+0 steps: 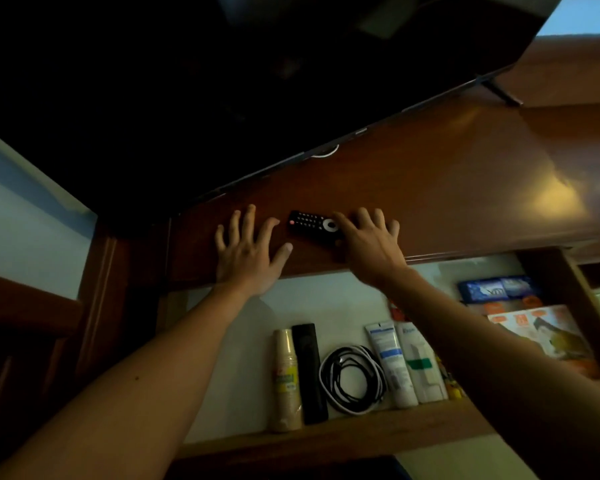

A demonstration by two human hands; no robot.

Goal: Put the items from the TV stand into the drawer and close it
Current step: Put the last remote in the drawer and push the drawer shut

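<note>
A black remote control (309, 223) with small buttons and a white ring lies on the brown wooden TV stand top (430, 188). My right hand (368, 240) rests over the remote's right end, fingers spread, thumb beside its near edge. My left hand (248, 249) lies flat on the stand just left of the remote, fingers apart, holding nothing. Below, the drawer (326, 438) stands pulled out, with a beige bottle (286, 379), a second black remote (309, 372), a coiled black-and-white cable (354, 379) and two white tubes (406, 365) inside.
A large dark TV (222, 81) leans over the back of the stand, its foot (503, 93) at the right. A blue packet (496, 289) and colourful printed papers (541, 330) lie at the drawer's right end. A pale wall is at the left.
</note>
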